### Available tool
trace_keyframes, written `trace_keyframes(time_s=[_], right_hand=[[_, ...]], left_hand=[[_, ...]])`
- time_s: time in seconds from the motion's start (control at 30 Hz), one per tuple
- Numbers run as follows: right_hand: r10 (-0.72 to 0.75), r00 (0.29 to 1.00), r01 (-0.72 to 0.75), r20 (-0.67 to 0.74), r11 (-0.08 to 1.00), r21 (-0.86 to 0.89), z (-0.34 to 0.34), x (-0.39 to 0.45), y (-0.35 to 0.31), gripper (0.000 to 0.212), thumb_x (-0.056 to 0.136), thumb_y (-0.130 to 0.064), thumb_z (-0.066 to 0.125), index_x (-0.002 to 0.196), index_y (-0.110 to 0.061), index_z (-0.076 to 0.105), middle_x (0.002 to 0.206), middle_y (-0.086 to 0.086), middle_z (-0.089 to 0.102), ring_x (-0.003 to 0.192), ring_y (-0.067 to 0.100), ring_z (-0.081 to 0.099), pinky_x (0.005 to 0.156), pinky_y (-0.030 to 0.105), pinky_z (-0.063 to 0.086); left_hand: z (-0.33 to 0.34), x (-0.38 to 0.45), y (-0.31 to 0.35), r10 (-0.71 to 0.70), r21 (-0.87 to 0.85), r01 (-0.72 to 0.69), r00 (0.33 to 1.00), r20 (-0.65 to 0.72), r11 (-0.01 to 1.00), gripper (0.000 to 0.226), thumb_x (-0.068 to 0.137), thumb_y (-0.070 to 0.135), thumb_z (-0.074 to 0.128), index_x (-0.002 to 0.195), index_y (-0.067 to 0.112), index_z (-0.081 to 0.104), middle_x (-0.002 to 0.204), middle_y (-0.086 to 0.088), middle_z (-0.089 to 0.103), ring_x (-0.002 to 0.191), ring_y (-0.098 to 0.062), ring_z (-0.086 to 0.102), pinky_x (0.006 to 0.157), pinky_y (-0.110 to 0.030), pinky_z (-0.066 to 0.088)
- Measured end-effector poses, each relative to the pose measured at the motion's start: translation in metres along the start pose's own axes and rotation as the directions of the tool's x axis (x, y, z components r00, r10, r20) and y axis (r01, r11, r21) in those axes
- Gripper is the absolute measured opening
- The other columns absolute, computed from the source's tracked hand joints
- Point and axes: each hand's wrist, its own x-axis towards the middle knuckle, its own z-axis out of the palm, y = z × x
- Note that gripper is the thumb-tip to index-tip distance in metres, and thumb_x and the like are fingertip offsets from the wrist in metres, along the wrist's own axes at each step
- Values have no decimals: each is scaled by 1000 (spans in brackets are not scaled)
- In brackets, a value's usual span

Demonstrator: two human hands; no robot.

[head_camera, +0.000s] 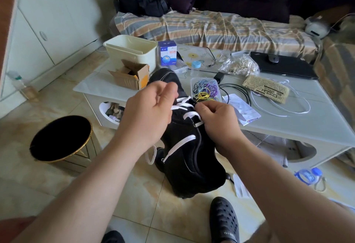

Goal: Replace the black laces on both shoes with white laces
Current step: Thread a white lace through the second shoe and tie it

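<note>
A black shoe (189, 158) hangs in front of me over the floor, its far end near the low table's front edge. A white lace (181, 145) is threaded across its upper eyelets, and one end loops down on the left side. My left hand (151, 112) has its fingers curled at the lace near the top eyelets. My right hand (219, 120) pinches the lace on the shoe's right side. A second white lace (280, 111) lies loose on the table to the right. No black lace is plainly in view.
The low white table (307, 127) carries a cardboard box (130, 76), a cream tub (130, 51), a clear box of coloured bands (205, 89), a newspaper (267, 91) and a laptop (284, 66). A black round stool (61, 139) stands on the left. My sandalled foot (223, 221) is below.
</note>
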Motion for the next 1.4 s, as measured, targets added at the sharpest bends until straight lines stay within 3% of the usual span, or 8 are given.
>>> trace_keyframes(time_s=[0.1, 0.3, 0.4, 0.7, 0.97, 1.1, 1.23, 1.4], right_hand=[[18, 1000, -18, 7, 999, 33, 0, -1, -1, 22, 99, -16, 64, 85, -18, 80, 72, 3, 73, 64, 14, 61, 64, 31, 52], [-63, 998, 62, -5, 993, -102, 1, 0, 1, 17, 95, -17, 67, 85, -23, 80, 72, 3, 75, 61, 10, 58, 60, 24, 49], [-93, 995, 86, -34, 982, -169, 2, 3, 4, 17, 92, -21, 68, 80, -29, 77, 76, -1, 76, 62, 8, 59, 65, 28, 52], [-121, 991, 105, -49, 964, -246, 0, 6, 10, 18, 88, -21, 64, 80, -28, 78, 73, 0, 73, 65, 14, 62, 71, 38, 57], [-98, 995, 96, 6, 960, -264, -3, 4, 8, 19, 88, -19, 61, 79, -25, 77, 71, 6, 69, 61, 9, 52, 65, 33, 52], [-47, 998, 52, 32, 980, -193, 1, 2, 6, 14, 90, -23, 69, 83, -26, 80, 77, 3, 76, 68, 17, 66, 72, 38, 59], [-39, 995, 54, 87, 982, -179, 3, 1, 4, 14, 94, -26, 69, 85, -23, 80, 79, 4, 76, 67, 11, 62, 71, 39, 58], [-47, 993, 67, 105, 979, -193, 5, 0, 3, 20, 97, -22, 64, 84, -22, 79, 76, 4, 73, 68, 12, 58, 71, 40, 56]], left_hand=[[-3, 5, -5, -44, -48, 47, 997, 69, 998, 31, 106, 50, 49, 93, 35, 73, 66, 15, 70, 61, 5, 60, 58, -22, 43], [-3, 6, -4, 110, 30, -114, 988, 105, 993, 12, 97, 37, 72, 108, 36, 78, 86, 23, 77, 85, 15, 67, 72, 2, 39], [-2, 7, -13, 149, 152, -172, 977, 152, 973, 14, 90, 49, 76, 102, 42, 75, 85, 18, 71, 87, 11, 61, 70, 0, 37], [6, 14, -50, 276, 297, -327, 940, 202, 897, 9, 88, 24, 81, 92, 31, 76, 90, 13, 65, 81, -7, 56, 74, -8, 36], [9, 14, -45, 332, 281, -303, 941, -62, 911, 7, 99, 18, 67, 93, 21, 66, 80, 13, 66, 71, -7, 54, 68, -9, 36], [14, 5, -28, 288, 183, -288, 957, 24, 940, 3, 94, 32, 73, 92, 31, 72, 82, 20, 73, 81, -3, 69, 75, -30, 56], [21, 4, -25, 233, 311, -221, 972, -2, 924, 23, 89, 53, 61, 103, 43, 75, 88, 19, 76, 86, -14, 72, 71, -38, 58], [27, 2, -24, 246, 483, -166, 963, -107, 860, 8, 85, 40, 74, 91, 41, 80, 73, 5, 74, 73, -29, 69, 56, -32, 51]])
